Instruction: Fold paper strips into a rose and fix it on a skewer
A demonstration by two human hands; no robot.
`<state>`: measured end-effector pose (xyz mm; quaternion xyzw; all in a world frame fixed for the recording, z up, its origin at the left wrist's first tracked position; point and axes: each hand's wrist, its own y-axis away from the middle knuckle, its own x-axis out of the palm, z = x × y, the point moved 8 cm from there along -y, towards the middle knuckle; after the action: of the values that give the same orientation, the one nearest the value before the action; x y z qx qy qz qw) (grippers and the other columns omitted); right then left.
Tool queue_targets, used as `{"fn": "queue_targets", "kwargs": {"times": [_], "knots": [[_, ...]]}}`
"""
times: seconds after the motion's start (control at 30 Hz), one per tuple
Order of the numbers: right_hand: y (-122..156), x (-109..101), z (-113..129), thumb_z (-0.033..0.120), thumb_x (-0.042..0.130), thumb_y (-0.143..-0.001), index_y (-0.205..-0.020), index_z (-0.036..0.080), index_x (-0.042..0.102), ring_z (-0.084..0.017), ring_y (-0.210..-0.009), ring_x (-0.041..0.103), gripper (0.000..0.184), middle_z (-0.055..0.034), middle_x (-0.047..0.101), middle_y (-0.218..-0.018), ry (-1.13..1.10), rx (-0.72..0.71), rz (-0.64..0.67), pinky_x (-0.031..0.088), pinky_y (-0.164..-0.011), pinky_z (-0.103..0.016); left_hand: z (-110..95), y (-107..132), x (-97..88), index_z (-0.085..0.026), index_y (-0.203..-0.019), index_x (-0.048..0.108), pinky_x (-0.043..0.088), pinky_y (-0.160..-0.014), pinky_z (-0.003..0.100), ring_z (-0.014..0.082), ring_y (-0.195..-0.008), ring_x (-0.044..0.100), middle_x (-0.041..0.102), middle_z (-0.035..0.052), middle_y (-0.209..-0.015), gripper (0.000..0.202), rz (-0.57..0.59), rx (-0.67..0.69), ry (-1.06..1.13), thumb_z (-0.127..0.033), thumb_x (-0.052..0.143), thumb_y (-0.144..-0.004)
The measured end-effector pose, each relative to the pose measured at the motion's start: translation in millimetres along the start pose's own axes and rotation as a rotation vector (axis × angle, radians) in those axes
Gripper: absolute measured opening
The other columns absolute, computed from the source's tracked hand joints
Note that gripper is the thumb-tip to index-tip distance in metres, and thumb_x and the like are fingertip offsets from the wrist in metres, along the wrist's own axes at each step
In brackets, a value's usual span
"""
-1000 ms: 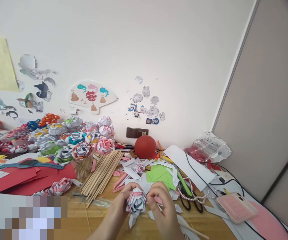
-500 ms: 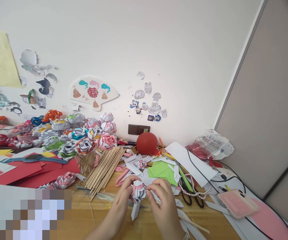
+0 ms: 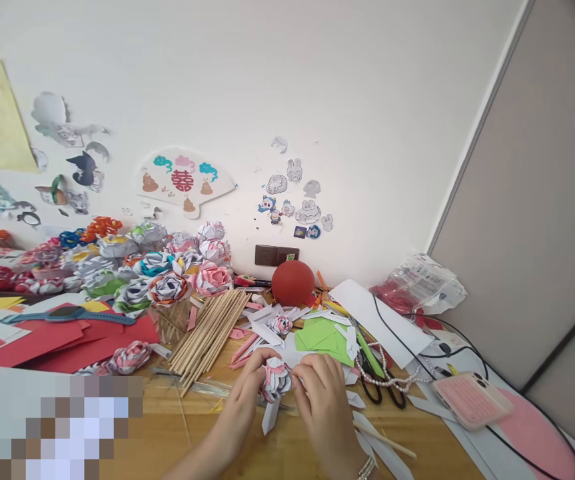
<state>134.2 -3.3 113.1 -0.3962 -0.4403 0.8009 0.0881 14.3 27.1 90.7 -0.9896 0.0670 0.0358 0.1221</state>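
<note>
A white and pink paper flower [image 3: 277, 381] is held over the front of the wooden table, with a white paper strip [image 3: 270, 417] hanging below it. My left hand [image 3: 247, 387] is closed around its left side. At the flower's right edge, the fingers of my right hand [image 3: 320, 393] are pinched together against a petal. A thin wooden stick [image 3: 387, 440] shows to the right of that hand; its other end is hidden, so I cannot tell whether the hand touches it. Just behind the hands sits a smaller paper flower [image 3: 281, 325] among folded strips.
A bundle of wooden sticks [image 3: 210, 337] and many paper flowers [image 3: 167, 287] fill the left side. Red paper [image 3: 67, 343] lies there too. Right of centre are green paper squares [image 3: 322, 337], scissors [image 3: 397, 398], beads and a pink phone [image 3: 472, 400]. A red balloon [image 3: 293, 283] rests by the wall.
My right hand has turned slightly, its fingers drawn closer together at the flower's edge. The flower has turned a little in my left hand. The view has shifted slightly.
</note>
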Motion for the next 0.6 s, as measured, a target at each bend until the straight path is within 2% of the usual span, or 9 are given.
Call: {"fn": "queue_targets", "kwargs": {"times": [0.13, 0.3, 0.47, 0.6], "knots": [[2.7, 3.4, -9.8, 0.013, 0.043, -0.087, -0.081, 0.021, 0.052, -0.018, -0.077, 0.051, 0.014, -0.0027, 0.053, -0.081, -0.154, 0.147, -0.011, 0.039, -0.066, -0.029, 4.0, 1.4, 0.2, -0.021, -0.091, 0.051, 0.039, -0.066, 0.025, 0.0184, -0.072, 0.046, 0.053, 0.0006, -0.083, 0.023, -0.012, -0.017, -0.001, -0.034, 0.034, -0.082], [3.8, 3.1, -4.9, 0.014, 0.043, -0.086, -0.082, 0.022, 0.052, -0.019, -0.076, 0.051, 0.013, -0.0029, 0.054, -0.081, -0.132, 0.12, -0.022, 0.04, -0.067, -0.031, 2.0, 1.6, 0.4, -0.021, -0.088, 0.053, 0.038, -0.065, 0.025, 0.019, -0.072, 0.046, 0.053, 0.0008, -0.082, 0.023, -0.01, -0.033, 0.005, -0.035, 0.035, -0.081], [3.5, 6.1, -13.3, 0.018, 0.043, -0.088, -0.077, 0.022, 0.05, -0.017, -0.075, 0.052, 0.013, -0.0019, 0.053, -0.078, -0.279, 0.215, -0.033, 0.043, -0.065, -0.028, 5.3, 0.6, -1.1, -0.022, -0.088, 0.052, 0.036, -0.06, 0.025, 0.0172, -0.065, 0.042, 0.05, -0.0008, -0.076, 0.023, -0.005, -0.045, 0.027, -0.035, 0.034, -0.081], [3.7, 6.2, -20.0, 0.018, 0.05, -0.084, -0.084, 0.022, 0.051, -0.017, -0.077, 0.054, 0.004, -0.0016, 0.055, -0.082, -0.344, 0.265, -0.064, 0.045, -0.066, -0.026, 12.4, -1.9, 1.0, -0.021, -0.081, 0.051, 0.035, -0.058, 0.024, 0.0162, -0.065, 0.04, 0.047, -0.0018, -0.073, 0.019, 0.024, -0.049, 0.086, -0.03, 0.034, -0.08]]}}
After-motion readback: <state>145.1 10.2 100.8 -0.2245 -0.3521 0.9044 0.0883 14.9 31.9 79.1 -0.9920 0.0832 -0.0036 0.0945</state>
